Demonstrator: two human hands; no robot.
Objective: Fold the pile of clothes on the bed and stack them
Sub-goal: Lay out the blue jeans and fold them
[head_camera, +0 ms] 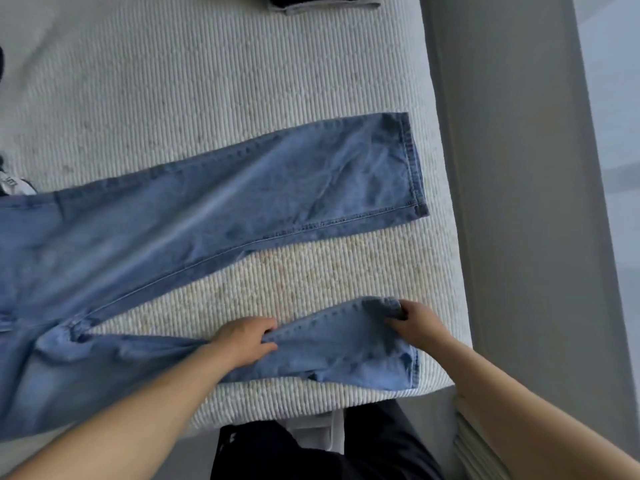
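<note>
Two hands on one pair of light-blue jeans (214, 202), spread flat across the ribbed off-white bed cover (207, 81), legs pointing to the right side of the view, waist end running off the left edge. Far leg lies flat and straight, hem close to the mattress's right edge. Near leg lies along the near edge of the bed, rumpled, its hem end partly lifted. Left hand (247, 337) pinches a raised fold of that near leg about midway along, thumb under, fingers curled over the fabric. Right hand (417, 323) grips the far corner of the same leg's hem, fingers curled round the denim edge. Bare strip of bed cover shows between the two legs. Folded dark garment on a grey one (322, 1) sits at the far edge of the bed, mostly cut off by the top of the view. More clothing (14, 183), dark and white, peeks in at the left edge beside the jeans' waist; can't tell what it is. Person's dark trousers (311, 452) visible at bottom centre, standing against the near side of the bed.
</note>
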